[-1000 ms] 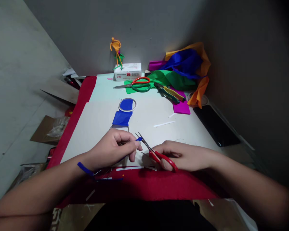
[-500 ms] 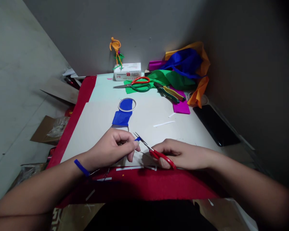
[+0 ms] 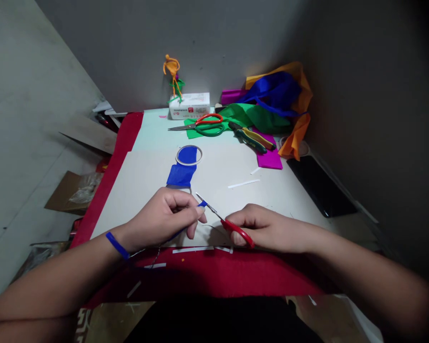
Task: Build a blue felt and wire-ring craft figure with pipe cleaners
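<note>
Between its thumb and fingers, my left hand (image 3: 171, 214) pinches a blue paper-wrapped piece (image 3: 202, 204), its short end sticking out past the fingertips. Most of that piece is hidden by the hand. Thin wire and another blue-wrapped end (image 3: 117, 245) show by the left wrist. My right hand (image 3: 264, 226) grips small red-handled scissors (image 3: 238, 232), the blades nearly closed at the tip of the blue piece. Beyond the left hand, a strip of blue crepe paper (image 3: 180, 176) lies on the pale board (image 3: 214, 166), a white ring of tape (image 3: 201, 155) on its far end.
Large scissors (image 3: 209, 125), pliers (image 3: 252, 139) and coloured paper (image 3: 279, 93) lie at the back. An orange figure (image 3: 171, 71) stands on a small white box (image 3: 196, 105). A black phone (image 3: 320, 186) lies right. White paper slivers (image 3: 243, 183) are scattered about.
The scissors' blades have come together at the blue end, and their handles have closed. Both hands have shifted slightly up and left.
</note>
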